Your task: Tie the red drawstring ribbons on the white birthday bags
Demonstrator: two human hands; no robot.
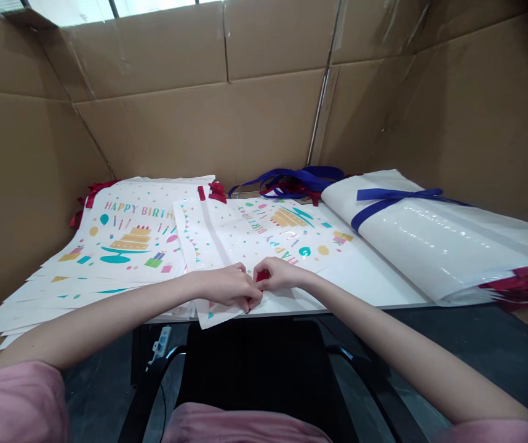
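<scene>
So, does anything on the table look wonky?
A bit: the middle sheet is turned a different way from the left pile, so its cake looks tipped over. One corner also pokes past the table edge.

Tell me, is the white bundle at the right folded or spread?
Folded: the white bundle curves over, with a blue ribbon across it.

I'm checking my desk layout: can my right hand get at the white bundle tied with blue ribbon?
Probably yes: nothing upright shows between your right hand and the white bundle, though that hand seems to be pinching red ribbon and would need freeing.
</scene>
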